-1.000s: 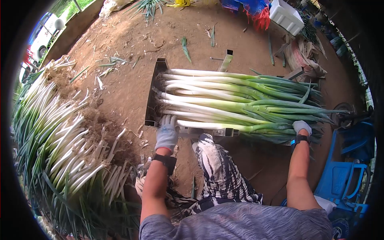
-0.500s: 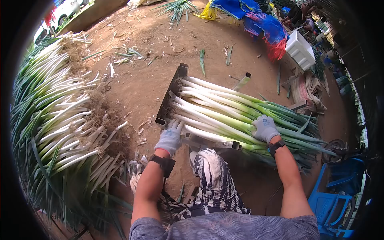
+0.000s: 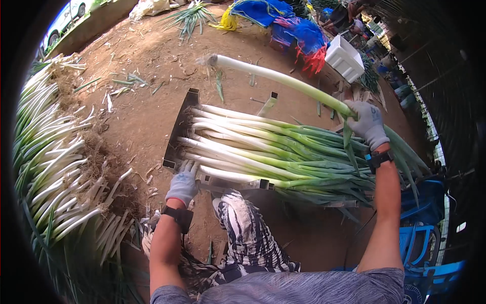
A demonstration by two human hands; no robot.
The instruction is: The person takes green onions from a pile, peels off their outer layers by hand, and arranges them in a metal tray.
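One long green onion (image 3: 283,81) is raised above the others, its white root end pointing to the upper left. My gloved right hand (image 3: 367,123) is closed around it where the white stalk turns to green leaves. Below it, a layer of green onions (image 3: 263,152) lies side by side on a metal frame (image 3: 178,129), roots against the upright left end. My gloved left hand (image 3: 183,185) rests at the frame's lower left corner beside the root ends, fingers extended and holding nothing.
A large pile of green onions (image 3: 55,167) lies along the left. White foam box (image 3: 344,58) and blue netting (image 3: 304,38) are at the upper right. A blue chair (image 3: 417,245) stands at the lower right. Other people (image 3: 347,17) are partly visible in the far right background.
My right hand has risen from the layer, lifting one green onion above the rest. My left hand stays by the frame's lower left corner. The view has shifted.
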